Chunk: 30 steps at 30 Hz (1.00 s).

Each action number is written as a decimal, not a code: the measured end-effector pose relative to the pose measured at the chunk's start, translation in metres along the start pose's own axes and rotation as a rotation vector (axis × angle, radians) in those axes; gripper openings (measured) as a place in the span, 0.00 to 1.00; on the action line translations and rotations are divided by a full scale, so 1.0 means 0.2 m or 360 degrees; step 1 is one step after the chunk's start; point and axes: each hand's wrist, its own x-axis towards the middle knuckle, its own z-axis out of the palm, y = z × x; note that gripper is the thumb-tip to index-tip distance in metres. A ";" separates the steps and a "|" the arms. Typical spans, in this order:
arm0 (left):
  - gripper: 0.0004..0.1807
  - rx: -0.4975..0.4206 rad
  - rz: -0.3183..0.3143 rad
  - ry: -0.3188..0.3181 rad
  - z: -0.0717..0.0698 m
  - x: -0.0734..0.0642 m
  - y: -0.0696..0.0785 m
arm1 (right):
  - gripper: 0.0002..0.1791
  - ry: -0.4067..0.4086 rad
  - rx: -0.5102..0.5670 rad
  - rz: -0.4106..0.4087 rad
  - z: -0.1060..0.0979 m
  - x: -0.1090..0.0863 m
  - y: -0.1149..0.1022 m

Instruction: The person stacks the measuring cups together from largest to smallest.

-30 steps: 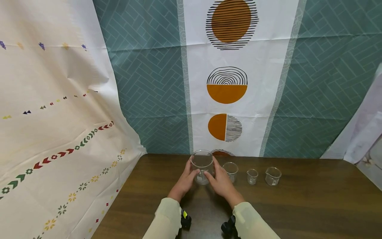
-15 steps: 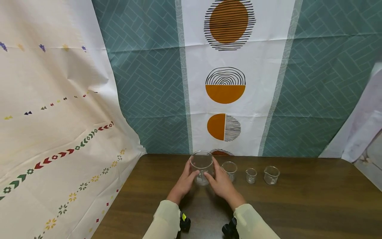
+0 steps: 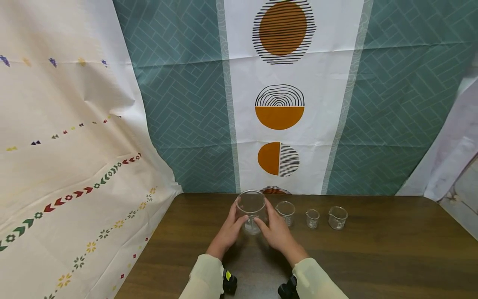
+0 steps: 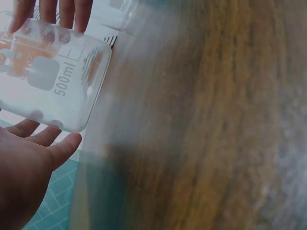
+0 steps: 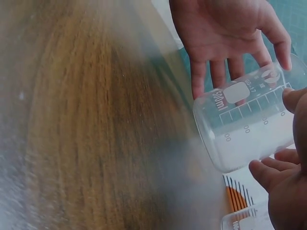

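A clear glass beaker point(image 3: 252, 204), marked 500ml in both wrist views, is held upright between my two hands. My left hand point(image 3: 227, 232) grips its left side, and my right hand point(image 3: 279, 232) grips the right side, with both thumbs on the near face. In the left wrist view the beaker point(image 4: 45, 79) has fingers on two opposite sides. From the right wrist, the beaker point(image 5: 244, 115) shows white graduation lines. Whether its base touches the table is not plain. Just right of my right hand stands a smaller beaker point(image 3: 286, 211).
Further right on the brown wooden table point(image 3: 373, 249) stand a tiny beaker point(image 3: 312, 219) and a low, wider beaker point(image 3: 337, 218). Behind the table hangs a green and white patterned cloth point(image 3: 194, 124). A cream cloth point(image 3: 93, 166) borders the left side.
Both hands have brought the large beaker slightly nearer to me, away from the row of smaller beakers. Their grip is unchanged. The head view has shifted a little.
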 end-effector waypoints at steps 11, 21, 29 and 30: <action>0.37 0.0067 -0.0009 -0.0009 0.01 -0.07 0.04 | 0.42 0.0008 0.0007 0.0015 -0.01 -0.06 -0.02; 0.36 0.0049 -0.0040 -0.0065 0.01 -0.12 0.12 | 0.42 0.0022 -0.0033 0.0016 -0.03 -0.11 -0.02; 0.35 0.0077 0.0045 -0.0049 0.02 -0.13 0.03 | 0.43 0.0003 0.0017 0.0051 -0.04 -0.15 -0.03; 0.35 0.0068 0.0045 -0.0058 0.02 -0.14 0.06 | 0.43 0.0004 0.0010 0.0052 -0.05 -0.15 -0.03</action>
